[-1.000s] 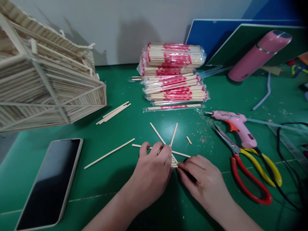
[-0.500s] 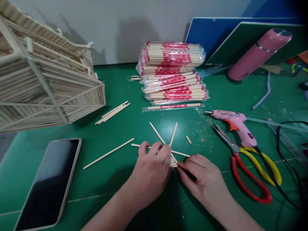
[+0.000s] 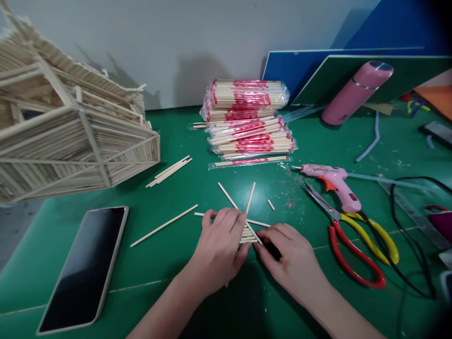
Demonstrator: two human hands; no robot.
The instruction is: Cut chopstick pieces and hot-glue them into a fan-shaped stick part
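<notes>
A: From the left, what do you have?

B: Model [image 3: 84,155] at your far left, phone [image 3: 84,270] below it on the table [image 3: 165,310]. Then a loose stick [image 3: 164,226], rising away to the right, apart from both your hands.

A: Your left hand [image 3: 221,242]?

B: Laid over the left part of the frame [image 3: 249,241], fingers bent on top, thumb set off below. Sticks run beneath it; whether you grip them or only press, cannot tell.

A: And the frame itself?

B: On the table, between your hands, mostly under the left one. Its rungs lie across you, left to right. The slanting stick [image 3: 228,196] runs from far left to near right, over the rungs' right ends.

A: Your right hand [image 3: 291,252]?

B: Just right of the frame. Thumb and forefinger come narrow about the slanting stick's near end; whether they pinch it is unclear.

A: The relation that counts, then?

B: That near end lies left of your right hand, which is the nearer one. The stick's long axis points away and leftward from there.

A: Farther right?

B: Glue gun [image 3: 328,181], then scissors [image 3: 339,226] just nearer you, both untouched.
</notes>
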